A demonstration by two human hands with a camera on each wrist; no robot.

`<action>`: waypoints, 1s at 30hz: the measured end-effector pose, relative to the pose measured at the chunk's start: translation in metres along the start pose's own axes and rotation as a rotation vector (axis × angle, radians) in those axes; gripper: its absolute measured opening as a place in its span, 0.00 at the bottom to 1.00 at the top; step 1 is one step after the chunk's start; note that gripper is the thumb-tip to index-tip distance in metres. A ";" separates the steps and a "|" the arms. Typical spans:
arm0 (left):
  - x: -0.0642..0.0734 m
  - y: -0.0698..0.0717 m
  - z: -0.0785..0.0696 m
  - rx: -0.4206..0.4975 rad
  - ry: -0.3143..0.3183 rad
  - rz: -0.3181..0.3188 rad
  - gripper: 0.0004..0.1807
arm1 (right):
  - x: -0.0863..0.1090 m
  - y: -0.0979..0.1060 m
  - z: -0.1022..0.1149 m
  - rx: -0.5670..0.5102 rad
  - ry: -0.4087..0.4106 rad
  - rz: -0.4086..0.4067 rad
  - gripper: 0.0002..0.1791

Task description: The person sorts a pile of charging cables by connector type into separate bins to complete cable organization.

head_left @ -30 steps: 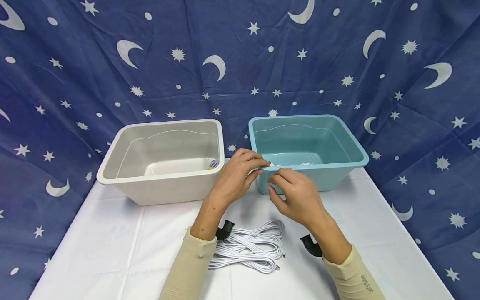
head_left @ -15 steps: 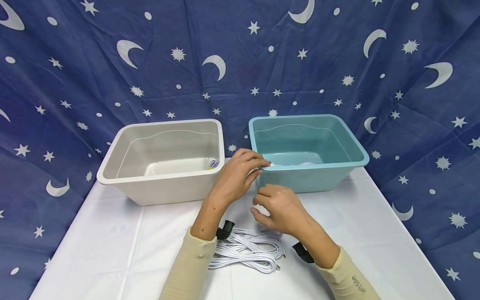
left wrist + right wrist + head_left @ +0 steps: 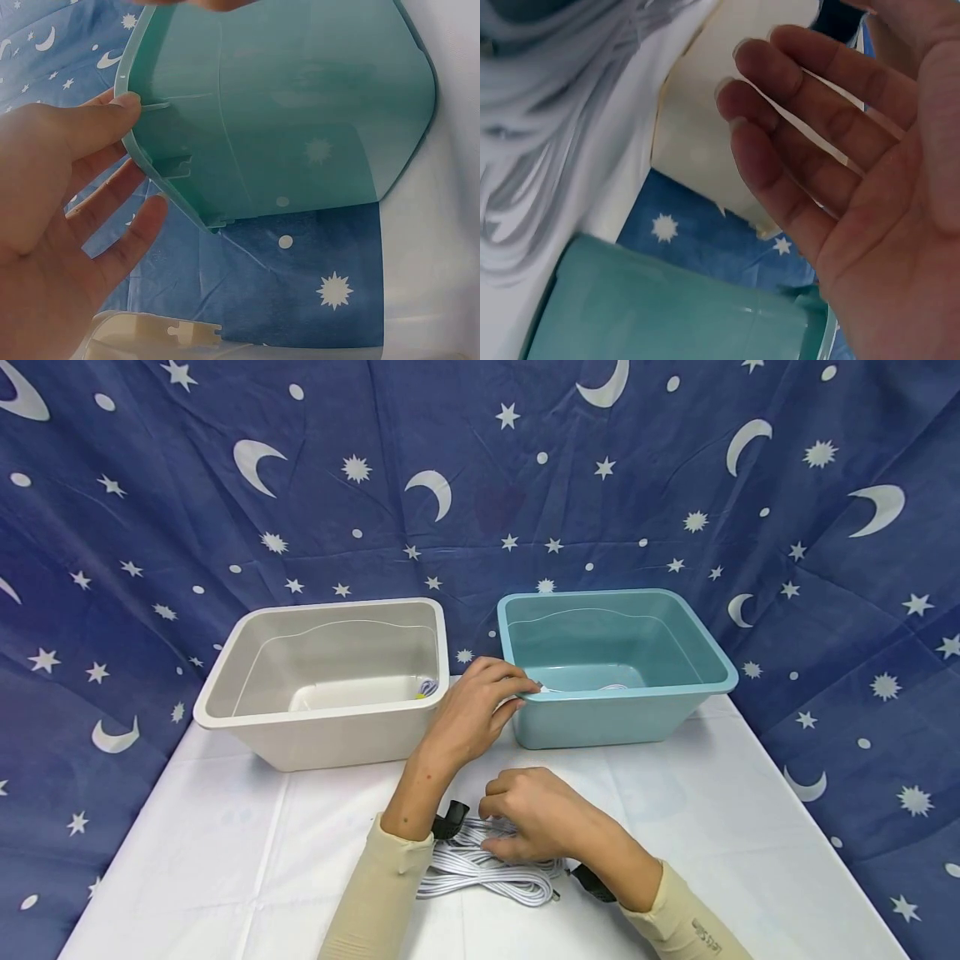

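My left hand (image 3: 471, 714) holds the front left corner of the teal plastic bin (image 3: 607, 720). In the left wrist view, the thumb (image 3: 124, 111) lies against the outside of the bin's rim, with a finger behind it. My right hand (image 3: 543, 814) hovers over bundled white cables (image 3: 491, 881) on the table, partly covering them. Nothing is in its grasp; its fingers (image 3: 825, 105) are loosely bent in the right wrist view, apart from the blurred cables (image 3: 547, 120). Small metal cable ends show at the bundles' right side. Inside the teal bin, a bit of white cable (image 3: 613, 687) shows.
To the left stands a beige bin (image 3: 337, 739), with a small cable coil (image 3: 427, 687) and something yellow in its right front corner. White cloth (image 3: 187, 860) covers the table. A blue curtain (image 3: 480, 510) with moons and stars hangs close behind both bins.
My right hand has come away from the teal bin's front rim, moving down and left to the white cables. The left hand has stayed on the rim.
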State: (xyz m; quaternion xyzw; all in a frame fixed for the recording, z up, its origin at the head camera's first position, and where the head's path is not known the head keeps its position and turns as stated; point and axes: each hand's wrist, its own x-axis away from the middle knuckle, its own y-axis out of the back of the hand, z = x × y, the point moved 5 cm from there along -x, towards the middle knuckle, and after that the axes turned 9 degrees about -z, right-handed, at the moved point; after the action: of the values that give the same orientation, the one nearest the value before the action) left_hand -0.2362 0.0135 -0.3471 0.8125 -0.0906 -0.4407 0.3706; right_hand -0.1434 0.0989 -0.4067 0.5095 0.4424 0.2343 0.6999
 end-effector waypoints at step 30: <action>0.000 0.000 0.000 -0.004 0.005 -0.006 0.16 | -0.002 -0.038 0.045 0.181 -0.018 0.247 0.18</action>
State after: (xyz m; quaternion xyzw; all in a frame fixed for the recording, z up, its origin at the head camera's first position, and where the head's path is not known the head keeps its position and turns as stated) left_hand -0.2361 0.0140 -0.3473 0.8130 -0.0863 -0.4400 0.3714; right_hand -0.1102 0.0604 -0.4368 0.6232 0.3894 0.2729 0.6209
